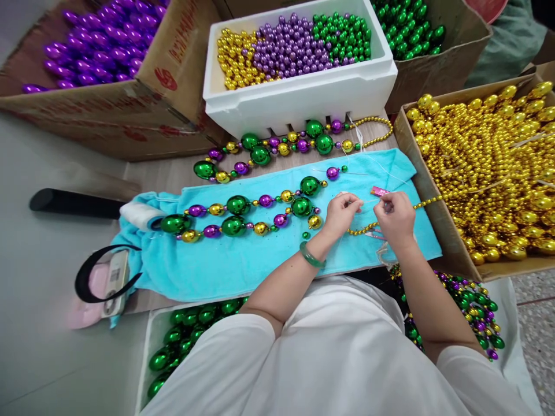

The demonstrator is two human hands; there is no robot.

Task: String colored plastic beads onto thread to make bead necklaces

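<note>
My left hand (339, 216), with a green bangle (312, 255) at the wrist, is closed in a pinch over a turquoise towel (208, 271). A hand's width away, my right hand (395, 217) is pinched too. Thin pale thread (368, 202) runs between the fingers of both. Below them a string of small gold beads (362, 231) passes behind my right hand toward the box at right. A pink lighter (380, 191) lies just above my right fingers. Left of my hands, a looped strand of green, purple and gold beads (234, 225) rests on the towel, with loose beads near its end.
Behind the towel lies another beaded strand (260, 155). A white foam box (299, 104) holds sorted small beads. Cardboard boxes hold purple beads (99, 46), green beads (410, 29) and gold bead strings (511, 173). A thread spool (141, 216) and black band (82, 277) are left.
</note>
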